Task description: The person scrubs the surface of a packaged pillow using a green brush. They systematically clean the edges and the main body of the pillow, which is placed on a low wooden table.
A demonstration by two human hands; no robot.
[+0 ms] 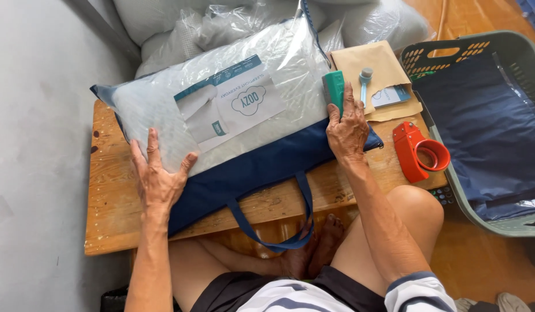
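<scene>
Lying across the low wooden table [114,225], the bagged pillow [232,110] is already sealed inside its clear, blue-trimmed carry bag. It is pressed flat by the left hand [157,176], fingers spread open, near the pillow's left end. At the pillow's right edge a green scraper-like tool [334,88] is gripped by the right hand [347,130]. Right of the pillow, the red tape dispenser [419,151] is left untouched; closing work is judged unfinished.

The pillow bag [221,98] is glossy clear plastic with matt navy cloth trim; under it the table [111,190] is rough worn wood; at 3 o'clock, the tape dispenser [415,151] is shiny red plastic.
</scene>
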